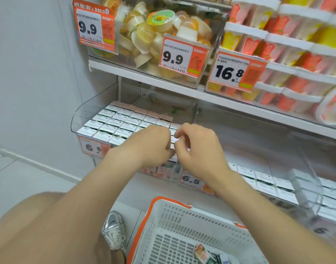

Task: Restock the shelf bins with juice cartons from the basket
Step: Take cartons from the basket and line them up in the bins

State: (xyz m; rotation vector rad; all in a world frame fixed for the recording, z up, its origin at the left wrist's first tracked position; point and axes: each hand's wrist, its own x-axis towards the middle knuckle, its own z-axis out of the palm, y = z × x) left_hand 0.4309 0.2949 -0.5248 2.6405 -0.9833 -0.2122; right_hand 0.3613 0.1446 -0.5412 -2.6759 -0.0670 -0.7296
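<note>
Blurred bare skin fills the lower left corner, cut off by the frame edge. Below the hands sits a white basket (163, 216) with an orange rim, its near side cropped. A few juice cartons (203, 253) lie in its bottom, partly out of view. The left hand (150, 143) and right hand (199, 147) hover with curled fingers over the front right of the clear shelf bin (81, 115), which is packed with carton rows (117, 122). Whether either hand grips 1 is hidden. The left forearm covers part of a 6.5 price tag (91, 147). Jelly cups (144, 35) crowd the shelf above.
</note>
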